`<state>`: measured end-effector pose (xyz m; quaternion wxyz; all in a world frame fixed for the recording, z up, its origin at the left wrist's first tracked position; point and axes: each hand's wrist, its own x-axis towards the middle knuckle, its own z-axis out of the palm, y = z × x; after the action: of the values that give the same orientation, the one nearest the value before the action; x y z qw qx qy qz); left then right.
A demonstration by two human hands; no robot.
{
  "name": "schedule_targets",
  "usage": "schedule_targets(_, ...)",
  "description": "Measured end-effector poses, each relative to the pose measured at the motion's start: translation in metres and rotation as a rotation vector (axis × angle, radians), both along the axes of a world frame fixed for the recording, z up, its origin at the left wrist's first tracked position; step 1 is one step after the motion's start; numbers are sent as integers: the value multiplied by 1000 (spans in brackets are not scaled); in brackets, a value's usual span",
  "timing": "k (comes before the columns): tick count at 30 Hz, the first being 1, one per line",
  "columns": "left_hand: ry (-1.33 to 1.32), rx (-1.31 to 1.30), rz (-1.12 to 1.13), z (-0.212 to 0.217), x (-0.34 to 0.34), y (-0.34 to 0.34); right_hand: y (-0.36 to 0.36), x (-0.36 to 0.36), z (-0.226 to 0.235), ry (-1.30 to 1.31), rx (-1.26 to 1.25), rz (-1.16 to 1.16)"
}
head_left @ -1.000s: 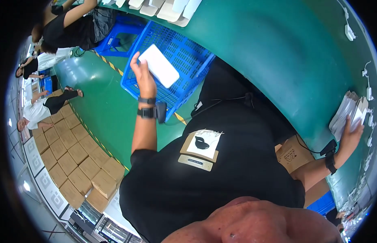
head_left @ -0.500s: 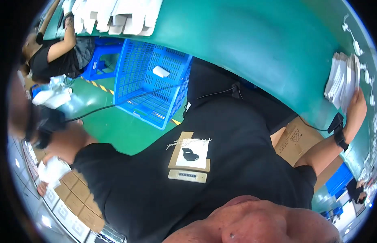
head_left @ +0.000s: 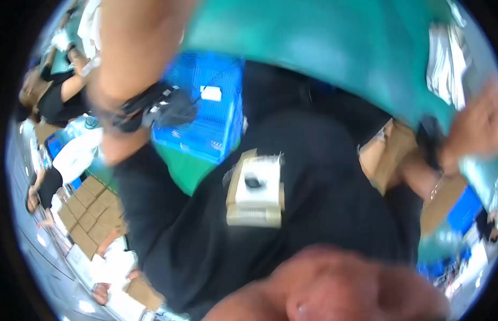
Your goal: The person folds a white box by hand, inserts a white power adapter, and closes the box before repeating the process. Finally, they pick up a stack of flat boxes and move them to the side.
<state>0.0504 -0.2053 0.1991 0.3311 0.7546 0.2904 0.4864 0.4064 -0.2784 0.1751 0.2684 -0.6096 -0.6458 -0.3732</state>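
Observation:
My left hand [head_left: 144,40], with a black device strapped at its wrist, is raised large at the upper left over the table's near edge. Motion smears it and its fingers do not show clearly. At the far right my right hand [head_left: 476,120] is blurred too, below and beside a stack of flat white folded pieces [head_left: 447,61] that look like paper or card. I cannot tell whether it touches them. A black device [head_left: 431,140] sits at the right wrist.
The green table [head_left: 324,37] curves across the top. Below its left part stands a blue plastic crate [head_left: 225,125] with a small white piece [head_left: 210,93] inside. Brown cartons [head_left: 91,214] are stacked at left, near other people. An open brown carton [head_left: 396,155] is below the table at right.
My left arm has swung up and inward from the far left, toward the table. My right hand has shifted lower and outward from the white stack. The view has tilted and blurred.

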Motion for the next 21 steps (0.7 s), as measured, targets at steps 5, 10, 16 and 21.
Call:
schedule_targets(5, -573, -577, -371, -91, 88, -36, -4, -129, -23, 659, -266, 541)
schedule_targets(10, -422, -382, -141, -132, 92, -45, -4, -131, -40, 559, -443, 633)
schedule_targets(16, -622, -602, -188, -131, 76, -38, -3, -136, -43, 514, -677, 818)
schedule_targets(21, -584, -912, -496, -131, 57, -5, 77, -85, -11, 985, -839, 791)
